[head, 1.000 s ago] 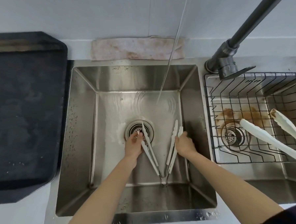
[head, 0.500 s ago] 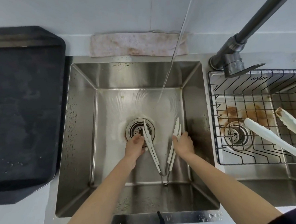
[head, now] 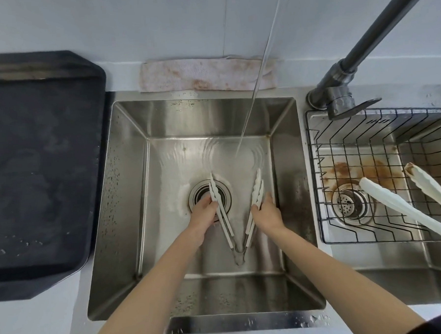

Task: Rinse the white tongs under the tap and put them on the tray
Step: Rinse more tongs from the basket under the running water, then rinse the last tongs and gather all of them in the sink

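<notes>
White tongs lie spread in a V low in the steel sink, hinge toward me, tips pointing away. My left hand grips the left arm of the tongs over the drain. My right hand grips the right arm. Water streams from the dark tap and lands on the sink floor beyond the tong tips, apart from them. The dark tray sits on the counter left of the sink.
A second pair of white tongs rests in a black wire basket over the right-hand sink, its tips stained brown. A stained cloth lies behind the sink against the wall.
The two arms of the tongs first closed toward each other, then spread wider apart again. Both hands stayed low in the sink.
</notes>
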Demonstrator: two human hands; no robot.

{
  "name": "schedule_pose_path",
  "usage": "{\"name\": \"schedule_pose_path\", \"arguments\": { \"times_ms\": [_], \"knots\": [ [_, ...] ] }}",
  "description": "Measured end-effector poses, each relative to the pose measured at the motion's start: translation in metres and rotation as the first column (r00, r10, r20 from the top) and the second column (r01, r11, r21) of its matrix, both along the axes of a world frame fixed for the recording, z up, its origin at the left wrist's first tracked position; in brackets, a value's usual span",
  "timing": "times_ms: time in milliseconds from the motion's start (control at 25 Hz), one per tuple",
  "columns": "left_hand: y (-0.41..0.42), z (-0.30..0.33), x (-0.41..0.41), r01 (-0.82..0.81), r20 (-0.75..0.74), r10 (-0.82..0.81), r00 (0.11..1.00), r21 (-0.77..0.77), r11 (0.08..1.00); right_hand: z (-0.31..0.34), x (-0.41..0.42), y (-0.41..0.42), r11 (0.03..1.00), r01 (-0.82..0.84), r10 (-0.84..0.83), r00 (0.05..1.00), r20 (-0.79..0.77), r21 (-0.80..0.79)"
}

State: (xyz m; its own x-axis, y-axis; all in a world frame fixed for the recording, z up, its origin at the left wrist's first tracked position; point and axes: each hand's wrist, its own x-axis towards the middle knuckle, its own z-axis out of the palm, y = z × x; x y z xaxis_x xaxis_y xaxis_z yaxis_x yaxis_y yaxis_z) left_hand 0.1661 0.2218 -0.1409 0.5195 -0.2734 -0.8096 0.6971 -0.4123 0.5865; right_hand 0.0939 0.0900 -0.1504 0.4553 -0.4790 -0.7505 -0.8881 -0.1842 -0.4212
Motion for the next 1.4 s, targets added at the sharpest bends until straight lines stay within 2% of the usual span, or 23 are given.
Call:
{"name": "schedule_pose_path", "arguments": {
  "times_ms": [200,400,480,680,800,920,1040,1400],
  "knots": [
    [-0.004,0.025,0.009,0.114,0.141,-0.129,0.981,0.111,0.987,0.023,0.001,-0.003,0.984,-0.158,0.165,0.983,0.077,-0.084],
    [-0.017,0.08,0.012,0.234,0.317,-0.259,0.912,0.116,0.965,0.07,0.0,-0.016,0.942,-0.272,0.314,0.92,0.235,-0.196],
    [-0.028,0.102,0.012,0.297,0.379,-0.32,0.868,0.121,0.947,0.091,-0.001,-0.027,0.928,-0.271,0.34,0.895,0.287,-0.256],
    [-0.073,0.148,-0.004,0.444,0.551,-0.471,0.69,0.192,0.875,0.142,-0.022,-0.071,0.899,-0.195,0.365,0.829,0.423,-0.392],
    [-0.109,0.168,-0.024,0.48,0.607,-0.497,0.62,0.209,0.852,0.159,-0.045,-0.107,0.879,-0.141,0.349,0.841,0.413,-0.455],
    [-0.144,0.175,-0.05,0.548,0.607,-0.561,0.563,0.234,0.803,0.162,-0.071,-0.149,0.868,-0.109,0.305,0.887,0.346,-0.485],
    [-0.177,0.168,-0.08,0.617,0.546,-0.637,0.543,0.255,0.745,0.158,-0.102,-0.192,0.864,-0.123,0.285,0.919,0.273,-0.489],
    [-0.246,0.124,-0.137,0.696,0.353,-0.743,0.569,0.274,0.664,0.118,-0.15,-0.274,0.933,-0.107,0.137,0.989,0.062,-0.344]
  ]
}}
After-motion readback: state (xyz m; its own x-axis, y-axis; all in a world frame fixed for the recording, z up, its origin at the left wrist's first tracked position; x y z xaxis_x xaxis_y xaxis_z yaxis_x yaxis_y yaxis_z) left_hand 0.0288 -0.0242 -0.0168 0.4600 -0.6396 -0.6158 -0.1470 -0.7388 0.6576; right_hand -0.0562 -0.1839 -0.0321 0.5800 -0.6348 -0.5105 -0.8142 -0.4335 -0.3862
